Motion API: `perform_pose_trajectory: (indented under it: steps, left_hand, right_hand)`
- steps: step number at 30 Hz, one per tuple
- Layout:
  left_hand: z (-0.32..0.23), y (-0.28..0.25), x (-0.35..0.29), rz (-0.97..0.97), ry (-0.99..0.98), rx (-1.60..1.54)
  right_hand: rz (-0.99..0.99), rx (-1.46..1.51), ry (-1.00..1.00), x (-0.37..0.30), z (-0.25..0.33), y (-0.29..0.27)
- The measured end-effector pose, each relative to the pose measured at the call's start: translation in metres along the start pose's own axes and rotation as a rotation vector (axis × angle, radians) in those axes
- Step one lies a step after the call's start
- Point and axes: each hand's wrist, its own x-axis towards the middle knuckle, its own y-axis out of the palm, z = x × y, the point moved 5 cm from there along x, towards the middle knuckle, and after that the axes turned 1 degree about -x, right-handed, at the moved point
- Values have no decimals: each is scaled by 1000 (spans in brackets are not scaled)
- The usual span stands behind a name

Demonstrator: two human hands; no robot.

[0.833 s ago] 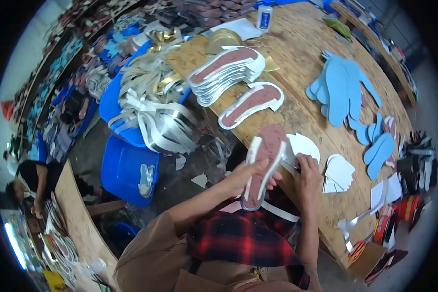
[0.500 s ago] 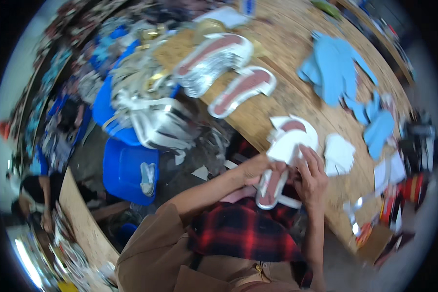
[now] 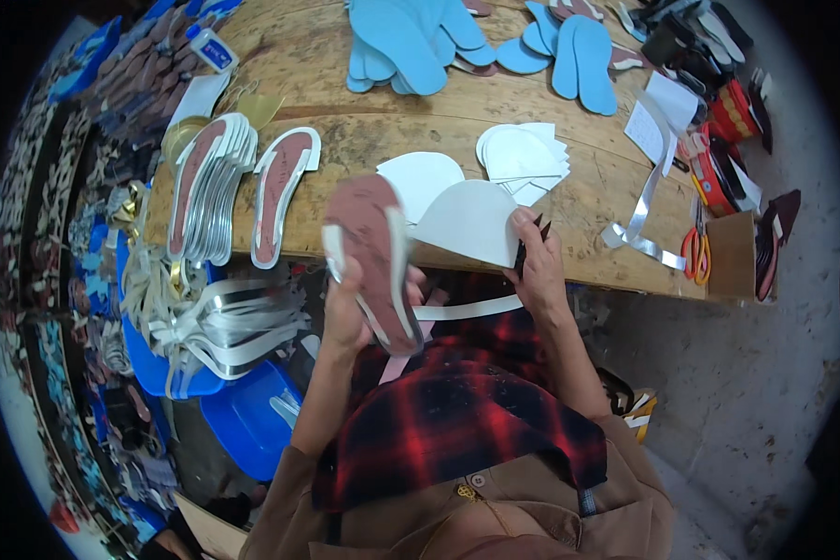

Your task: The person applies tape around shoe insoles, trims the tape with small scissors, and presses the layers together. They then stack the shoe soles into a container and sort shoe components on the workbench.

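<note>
My left hand (image 3: 343,313) grips a reddish-brown insole (image 3: 371,243) with a white strip folded around its edge. The insole is tilted up and slightly blurred. My right hand (image 3: 543,271) pinches a white half-round sheet piece (image 3: 467,222) at its lower right corner. Dark pointed tips of a small tool show at the same fingers; its kind is unclear. A narrow white strip (image 3: 476,309) stretches between the hands below the sheet piece. Another rounded white piece (image 3: 418,177) lies on the table behind the insole, beside a stack of white pieces (image 3: 523,159).
A row of edged insoles (image 3: 213,191) and a single one (image 3: 283,191) lie on the wooden table (image 3: 345,126). Blue insoles (image 3: 411,42) are at the back. Orange-handled scissors (image 3: 695,254) sit by a cardboard box (image 3: 733,247). Silver strips (image 3: 229,327) hang over blue tubs (image 3: 243,420).
The view has turned toward the table. My hands have moved apart; the insole is now raised in the left hand, the white piece at the right.
</note>
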Motion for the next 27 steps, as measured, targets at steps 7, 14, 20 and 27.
perform_pose_trajectory:
  steps: [7, 14, 20, 27]
  left_hand:
    - [31, 48, 4, 56, -321, 174]
    - [36, 37, 1, 67, -369, 148]
    - [39, 31, 4, 45, -377, 126]
    - [45, 17, 12, -66, -332, 223]
  right_hand:
    - [106, 132, 48, -21, 4, 21]
    - [169, 127, -11, -20, -2, 23]
    - [161, 124, -10, -21, 0, 26]
    - [157, -118, -3, -13, -1, 17]
